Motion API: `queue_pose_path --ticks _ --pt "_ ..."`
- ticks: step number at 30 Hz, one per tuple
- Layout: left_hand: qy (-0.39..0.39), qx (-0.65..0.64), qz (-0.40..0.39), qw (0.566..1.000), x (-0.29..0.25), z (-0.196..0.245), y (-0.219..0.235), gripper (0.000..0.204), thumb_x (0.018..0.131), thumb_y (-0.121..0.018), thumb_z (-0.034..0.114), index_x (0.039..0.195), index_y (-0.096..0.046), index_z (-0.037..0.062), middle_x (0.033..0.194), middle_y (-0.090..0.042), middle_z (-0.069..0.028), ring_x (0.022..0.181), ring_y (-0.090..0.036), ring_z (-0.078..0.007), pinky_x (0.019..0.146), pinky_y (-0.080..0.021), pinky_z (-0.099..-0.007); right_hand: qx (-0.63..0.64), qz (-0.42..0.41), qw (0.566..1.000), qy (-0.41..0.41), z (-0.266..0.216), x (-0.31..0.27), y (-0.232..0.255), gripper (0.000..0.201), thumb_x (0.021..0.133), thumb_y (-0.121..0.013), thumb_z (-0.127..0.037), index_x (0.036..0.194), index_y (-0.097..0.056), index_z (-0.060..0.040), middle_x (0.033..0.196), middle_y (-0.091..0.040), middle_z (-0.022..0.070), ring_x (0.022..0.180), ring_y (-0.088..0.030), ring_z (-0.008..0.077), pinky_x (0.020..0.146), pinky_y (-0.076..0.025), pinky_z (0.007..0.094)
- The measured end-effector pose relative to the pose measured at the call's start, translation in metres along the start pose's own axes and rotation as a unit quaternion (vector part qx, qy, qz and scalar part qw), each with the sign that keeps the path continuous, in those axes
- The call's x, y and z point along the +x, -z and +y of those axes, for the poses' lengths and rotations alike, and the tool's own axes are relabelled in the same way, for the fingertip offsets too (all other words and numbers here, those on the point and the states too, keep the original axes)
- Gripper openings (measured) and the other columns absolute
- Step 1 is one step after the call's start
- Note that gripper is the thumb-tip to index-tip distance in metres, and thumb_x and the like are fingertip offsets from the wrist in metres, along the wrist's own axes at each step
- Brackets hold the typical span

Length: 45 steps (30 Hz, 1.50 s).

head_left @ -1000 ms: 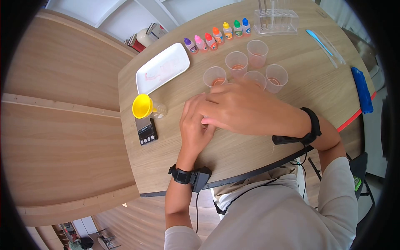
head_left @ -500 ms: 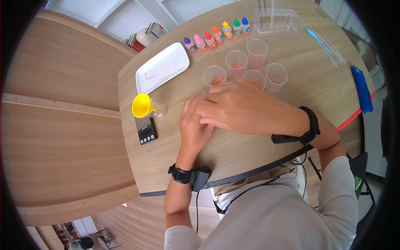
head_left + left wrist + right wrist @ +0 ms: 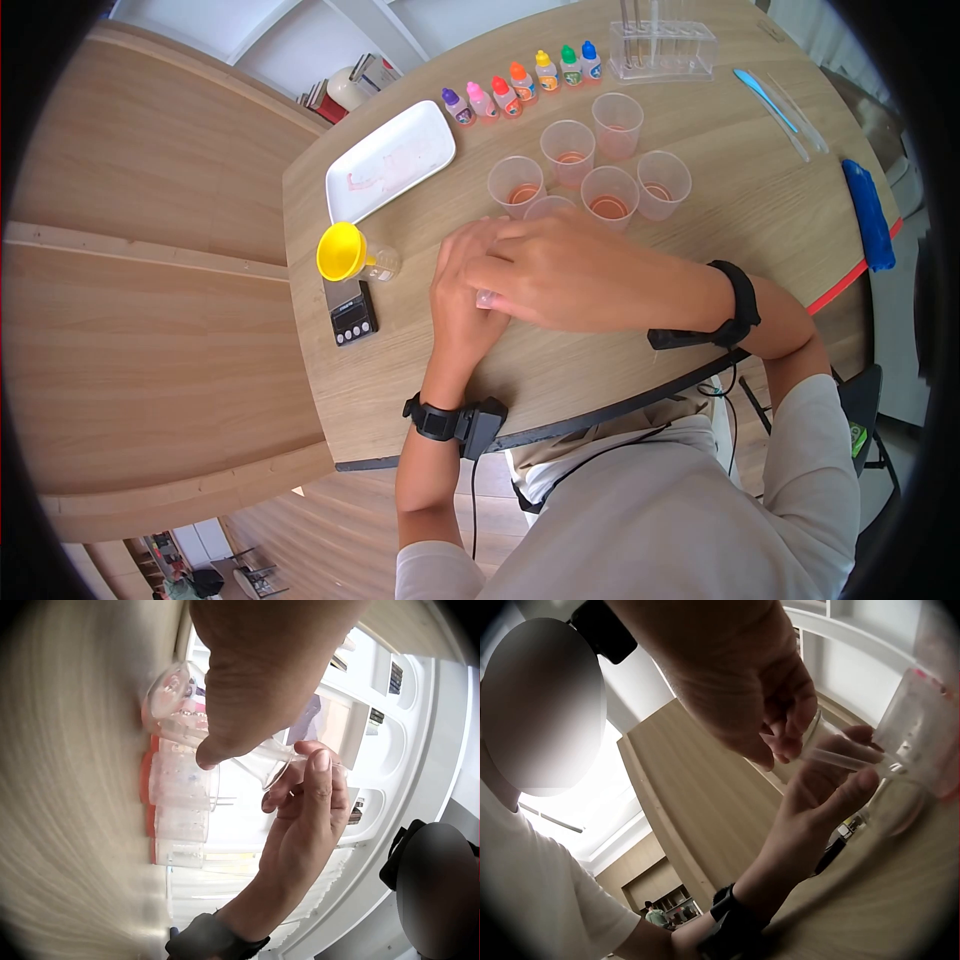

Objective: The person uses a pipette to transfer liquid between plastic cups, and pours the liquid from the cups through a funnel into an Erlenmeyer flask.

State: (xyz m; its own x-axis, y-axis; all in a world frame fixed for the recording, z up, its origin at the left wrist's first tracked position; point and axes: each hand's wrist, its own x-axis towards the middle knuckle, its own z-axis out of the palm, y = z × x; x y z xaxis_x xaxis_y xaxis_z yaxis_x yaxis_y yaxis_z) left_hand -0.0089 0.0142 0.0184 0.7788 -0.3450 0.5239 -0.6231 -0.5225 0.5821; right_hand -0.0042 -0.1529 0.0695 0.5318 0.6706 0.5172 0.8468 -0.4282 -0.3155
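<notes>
My left hand holds a clear vessel with a flared rim, above the wood table. From the right, my right hand reaches across it, thumb and fingertips close together at the vessel's mouth. In the right wrist view those fingertips pinch a slim clear tube that runs into the vessel. A bit of clear plastic shows under the right thumb; the rest is hidden by the hands. Just beyond them stands a clear cup, partly covered by the right hand.
Several clear cups with reddish liquid stand behind the hands. Farther back are small colour bottles and a test-tube rack. A white tray, yellow funnel and black scale lie left; thin sticks lie right.
My right hand has shifted slightly toward my body, so the nearest cups show more and another cup's rim appears. More clear plastic shows under the right thumb. My left hand has barely moved.
</notes>
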Motion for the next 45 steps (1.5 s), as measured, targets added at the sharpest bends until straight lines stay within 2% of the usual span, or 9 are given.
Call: queue_pose_path --ticks 5,11,13,19,22,26,28,45 --pt "-0.004 -0.008 0.007 1.0 -0.003 -0.003 -0.002 0.043 0.068 -0.07 -0.001 0.111 -0.062 0.0003 0.114 -0.063 -0.0164 0.11 -0.057 -0.0392 0.093 -0.046 -0.0444 0.004 0.014 1.0 0.002 0.002 0.0 -0.001 0.014 0.082 -0.063 -0.018 0.081 -0.064 -0.0045 0.082 -0.069 0.0102 0.079 -0.067 0.0252 0.052 -0.044 0.0395" --pt "0.001 0.012 -0.007 1.0 -0.008 -0.008 -0.001 0.043 0.068 -0.071 -0.003 0.11 -0.06 0.0011 0.116 -0.062 -0.0171 0.111 -0.056 -0.039 0.092 -0.047 -0.0436 0.014 0.029 0.999 -0.032 0.005 0.001 0.004 0.018 0.084 -0.063 -0.023 0.087 -0.06 -0.0054 0.072 -0.065 0.0114 0.068 -0.066 0.0288 0.052 -0.044 0.0431" --pt "0.02 0.011 -0.018 1.0 -0.008 -0.007 0.0 0.043 0.07 -0.072 -0.002 0.111 -0.059 0.0009 0.117 -0.061 -0.0169 0.11 -0.056 -0.0383 0.09 -0.048 -0.0423 -0.003 -0.015 0.996 -0.083 0.004 0.001 0.009 0.013 0.086 -0.064 -0.021 0.095 -0.062 -0.0115 0.077 -0.062 0.0066 0.071 -0.061 0.0248 0.059 -0.046 0.0376" --pt "0.002 0.018 -0.003 1.0 -0.006 -0.005 0.0 0.043 0.071 -0.073 0.0 0.111 -0.059 0.0007 0.115 -0.062 -0.0162 0.107 -0.056 -0.0377 0.087 -0.048 -0.0418 -0.003 0.05 0.997 -0.056 0.008 0.0 0.011 0.013 0.085 -0.066 -0.021 0.09 -0.06 -0.0117 0.064 -0.054 0.0055 0.062 -0.057 0.0247 0.059 -0.039 0.0388" --pt "0.001 0.019 -0.006 1.0 -0.006 -0.005 0.0 0.043 0.07 -0.073 0.0 0.111 -0.059 0.0006 0.114 -0.062 -0.0162 0.107 -0.056 -0.0379 0.087 -0.048 -0.042 0.001 0.048 0.997 -0.062 0.007 0.001 0.012 0.014 0.084 -0.068 -0.021 0.088 -0.058 -0.0119 0.064 -0.054 0.0055 0.06 -0.056 0.0253 0.062 -0.038 0.039" --pt "0.004 0.014 -0.005 1.0 -0.006 -0.005 0.0 0.044 0.07 -0.073 -0.001 0.112 -0.059 0.0007 0.114 -0.062 -0.0165 0.107 -0.056 -0.038 0.088 -0.048 -0.0422 0.001 0.045 0.997 -0.063 0.008 0.002 0.012 0.015 0.084 -0.068 -0.022 0.088 -0.058 -0.0118 0.064 -0.054 0.0058 0.059 -0.056 0.026 0.062 -0.038 0.0392" --pt "0.011 0.013 -0.004 1.0 -0.006 -0.005 0.0 0.045 0.069 -0.073 -0.001 0.112 -0.06 0.0005 0.114 -0.062 -0.0166 0.108 -0.056 -0.0381 0.088 -0.048 -0.0421 0.002 0.048 0.997 -0.053 0.008 0.003 0.013 0.022 0.085 -0.065 -0.028 0.085 -0.059 -0.0072 0.064 -0.061 0.0128 0.06 -0.061 0.031 0.052 -0.044 0.0426" --pt "0.017 0.014 -0.012 1.0 -0.006 -0.006 0.0 0.043 0.069 -0.072 -0.002 0.11 -0.06 -0.0011 0.115 -0.062 -0.0179 0.108 -0.056 -0.0386 0.088 -0.048 -0.0415 0.016 0.042 0.999 -0.029 0.012 0.002 0.007 0.022 0.086 -0.064 -0.026 0.084 -0.059 -0.0054 0.066 -0.062 0.0126 0.061 -0.061 0.0314 0.053 -0.044 0.0425"
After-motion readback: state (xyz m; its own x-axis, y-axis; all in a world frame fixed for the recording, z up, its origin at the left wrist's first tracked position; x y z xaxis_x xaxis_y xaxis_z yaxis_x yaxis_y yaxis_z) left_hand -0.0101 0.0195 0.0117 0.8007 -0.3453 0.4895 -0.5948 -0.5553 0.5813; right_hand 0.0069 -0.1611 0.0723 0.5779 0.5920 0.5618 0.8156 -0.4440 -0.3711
